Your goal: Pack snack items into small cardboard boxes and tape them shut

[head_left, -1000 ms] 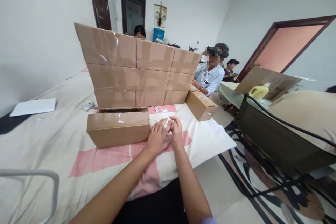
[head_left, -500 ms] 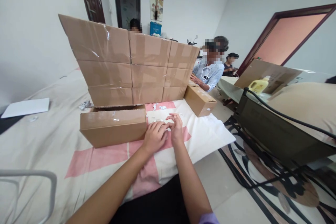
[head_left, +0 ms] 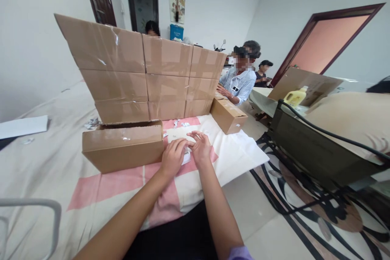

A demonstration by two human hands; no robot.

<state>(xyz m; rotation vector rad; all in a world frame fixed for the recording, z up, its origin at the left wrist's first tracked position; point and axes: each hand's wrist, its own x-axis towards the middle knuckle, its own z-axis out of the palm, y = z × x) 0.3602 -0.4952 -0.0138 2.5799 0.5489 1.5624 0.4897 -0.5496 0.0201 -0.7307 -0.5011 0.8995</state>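
Observation:
My left hand is closed, its fingers bent together just right of the long cardboard box. My right hand meets it at the fingertips, thumb and a finger pinched while the other fingers stick out. What the fingertips hold is too small and hidden to make out. A small white thing shows below and between the hands; I cannot tell whether it is held or lies on the cloth. Beyond the hands, little white-and-grey pieces are scattered on the pink-and-white cloth.
Behind the box stands a wall of taped cardboard boxes. Another cardboard box sits at the right edge of the cloth, near a person in a light-blue shirt. A folding chair is at the right, a white chair frame at lower left.
The view has shifted slightly, so the scene sits a little further left. Between my hands more of the small white thing shows. My fingertips are still together.

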